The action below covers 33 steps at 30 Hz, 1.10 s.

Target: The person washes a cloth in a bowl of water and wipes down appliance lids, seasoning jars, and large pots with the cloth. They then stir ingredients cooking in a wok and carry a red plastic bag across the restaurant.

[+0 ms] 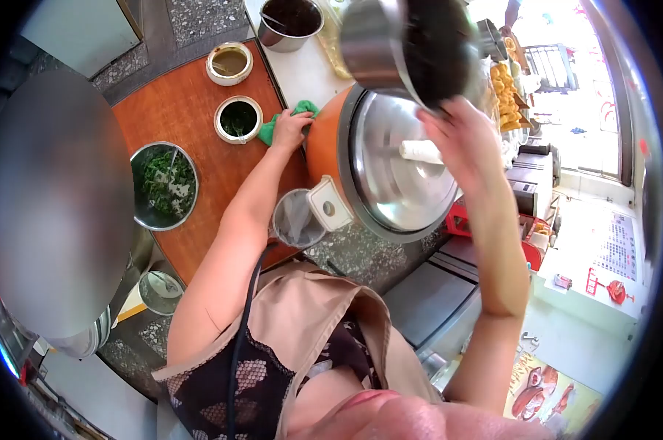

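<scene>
The right hand [463, 139], blurred, is grasping the metal pot [373, 50] at its lower edge. The left hand [289, 130] is covering the green cloth [267, 133] with its fingers; whether it is clenching the cloth or merely pressing it cannot be told.

Taking the cooker's steel lid [390, 183] as the dial's centre, the pot is tilting at twelve o'clock, its dark interior facing right. The left hand and cloth are lying between nine and ten, just beside the orange cooker [325, 136].

Farther out, the jar of dark green contents [238, 119] is standing between nine and ten, and the jar of brown sauce [229, 64] at ten. The bowl of chopped greens [166, 185] is sitting near nine; the clear container [299, 218] is occupying eight. The steel container [290, 23] is standing between ten and eleven, holding dark contents and a utensil.
</scene>
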{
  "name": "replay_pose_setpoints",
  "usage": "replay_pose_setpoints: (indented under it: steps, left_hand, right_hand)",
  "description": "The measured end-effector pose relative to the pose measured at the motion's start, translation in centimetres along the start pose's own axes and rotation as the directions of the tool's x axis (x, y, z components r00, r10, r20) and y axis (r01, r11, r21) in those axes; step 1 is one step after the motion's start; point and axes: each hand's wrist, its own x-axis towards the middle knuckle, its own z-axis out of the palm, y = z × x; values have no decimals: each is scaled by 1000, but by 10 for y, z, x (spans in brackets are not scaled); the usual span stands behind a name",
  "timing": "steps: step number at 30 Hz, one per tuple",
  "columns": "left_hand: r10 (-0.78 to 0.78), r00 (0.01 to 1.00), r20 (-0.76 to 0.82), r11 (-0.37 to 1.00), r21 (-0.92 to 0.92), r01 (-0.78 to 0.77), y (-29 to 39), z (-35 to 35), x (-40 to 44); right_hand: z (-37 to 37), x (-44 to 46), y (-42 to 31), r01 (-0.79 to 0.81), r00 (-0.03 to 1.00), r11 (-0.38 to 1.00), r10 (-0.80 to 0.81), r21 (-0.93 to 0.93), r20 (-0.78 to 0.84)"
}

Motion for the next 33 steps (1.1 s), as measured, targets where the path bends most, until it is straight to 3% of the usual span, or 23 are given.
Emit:
replay_pose_setpoints:
  steps: [5,7,8,10,11,15,16,18,20,23,27,28,29,31,32,33]
  left_hand:
    - [-23,999,26,999,-45,24,9,-17,-36]
    - [-157,958,242,987,71,143,23,-46,-47]
    - [-61,967,247,998,31,55,24,-57,-58]
    - [-150,950,274,986,108,125,44,-92,-85]
    - [-120,960,252,989,119,92,52,-106,-103]
    - [-201,967,158,979,17,201,84,-167,-184]
    - [-242,960,138,966,-53,252,86,-177,-206]
    - [-348,934,76,930,-97,354,90,-197,-242]
    - [-473,879,57,855,-210,474,99,-222,-280]
    - [-596,803,-7,797,-129,590,118,-246,-328]
    - [-664,735,-134,747,-79,660,153,-252,-385]
    - [-713,695,-90,701,-97,706,169,-261,-393]
    - [-711,694,-113,703,-88,706,179,-260,-409]
    - [-675,729,-110,735,-179,654,198,-255,-447]
    - [-650,746,-144,760,-110,640,211,-254,-465]
    - [-463,860,-212,780,362,510,222,-257,-480]
  right_hand:
    - [83,62,63,-64,992,956,29,287,122]
    - [116,88,92,-87,996,933,85,350,19]
    - [130,95,104,-89,990,918,123,385,-65]
    - [148,114,130,-100,955,900,207,424,-214]
    - [155,124,147,-107,926,894,249,434,-283]
    - [155,165,199,-151,857,827,383,541,-346]
    - [159,164,204,-68,840,829,348,555,-416]
    - [148,206,231,-67,918,839,263,540,-295]
    - [140,245,249,-190,923,780,349,596,-162]
    - [132,291,265,-253,891,682,441,687,-110]
    - [176,144,226,-286,908,821,397,495,-134]
    - [181,138,236,-347,924,818,382,458,17]
    - [184,128,250,-280,960,900,257,333,110]
    - [189,51,252,-222,947,924,129,312,294]
    - [184,18,262,-170,930,945,61,278,363]
    - [173,-28,265,-94,900,968,-17,231,436]
